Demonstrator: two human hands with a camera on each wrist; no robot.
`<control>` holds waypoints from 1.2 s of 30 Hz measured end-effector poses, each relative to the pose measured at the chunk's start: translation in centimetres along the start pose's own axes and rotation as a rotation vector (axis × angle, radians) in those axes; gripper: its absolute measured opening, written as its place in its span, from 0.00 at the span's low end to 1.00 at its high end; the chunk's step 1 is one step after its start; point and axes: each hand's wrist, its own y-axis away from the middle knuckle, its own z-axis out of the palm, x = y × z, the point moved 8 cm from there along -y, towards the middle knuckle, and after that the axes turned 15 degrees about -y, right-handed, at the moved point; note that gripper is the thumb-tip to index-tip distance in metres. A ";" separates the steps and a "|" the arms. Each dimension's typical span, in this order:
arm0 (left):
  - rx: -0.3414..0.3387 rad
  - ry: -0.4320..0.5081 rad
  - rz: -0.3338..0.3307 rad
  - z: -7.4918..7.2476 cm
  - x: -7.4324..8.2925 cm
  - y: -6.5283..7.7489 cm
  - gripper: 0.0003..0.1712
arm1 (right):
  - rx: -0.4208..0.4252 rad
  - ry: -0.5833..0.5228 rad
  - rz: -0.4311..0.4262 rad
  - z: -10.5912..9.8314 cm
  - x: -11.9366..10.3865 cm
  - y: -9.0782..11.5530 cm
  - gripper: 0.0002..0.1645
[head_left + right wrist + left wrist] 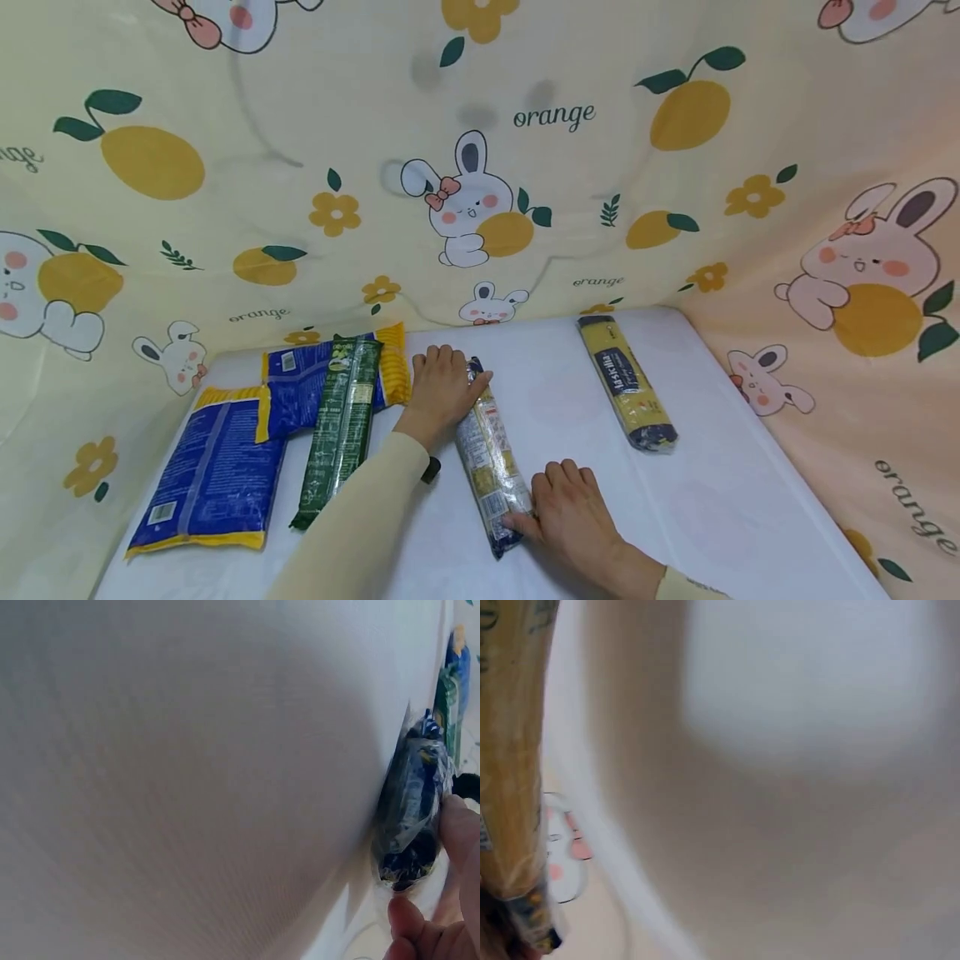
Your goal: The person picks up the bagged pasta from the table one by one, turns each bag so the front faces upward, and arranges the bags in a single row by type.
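Note:
A long clear-wrapped pack of spaghetti [491, 467] with dark blue ends lies slantwise on the white table, its printed back up. At its far end my left hand [438, 396] grips it, the thumb over the right edge. My right hand [573, 517] holds the near end, thumb on top. In the left wrist view the yellow pasta of the pack [511, 750] shows at the left edge, and a sleeve blurs the rest. Close up in the right wrist view, the dark end of the pack [412, 806] sits between the thumb and fingers of my right hand [450, 900].
Another yellow spaghetti pack [626, 383] lies to the right. Left of my left arm, a long green pack [341, 425] rests partly across a blue-and-yellow bag [296, 383]; a second blue bag [217, 475] lies nearer. A printed curtain [360, 150] surrounds the white table [720, 500].

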 end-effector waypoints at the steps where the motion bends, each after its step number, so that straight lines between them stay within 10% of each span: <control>1: 0.035 0.008 0.013 -0.8 0.0 -0.1 0.40 | 0.005 -0.003 0.004 -0.1 0.1 -0.1 0.36; 11: 0.391 0.030 0.141 -8.1 -0.8 -0.5 0.36 | 0.012 -0.054 0.061 -0.1 0.5 -2.2 0.34; 20: 0.563 0.025 0.232 -11.2 -0.9 0.1 0.36 | -0.040 -0.181 0.145 1.2 1.5 -3.6 0.31; 29: 0.456 -0.003 0.192 -12.0 -0.5 0.3 0.36 | 0.014 -0.205 0.108 1.4 1.1 -3.8 0.28; 36: 0.341 -0.046 0.037 -14.7 0.1 0.0 0.40 | 0.132 -0.085 0.017 0.1 0.8 -4.5 0.29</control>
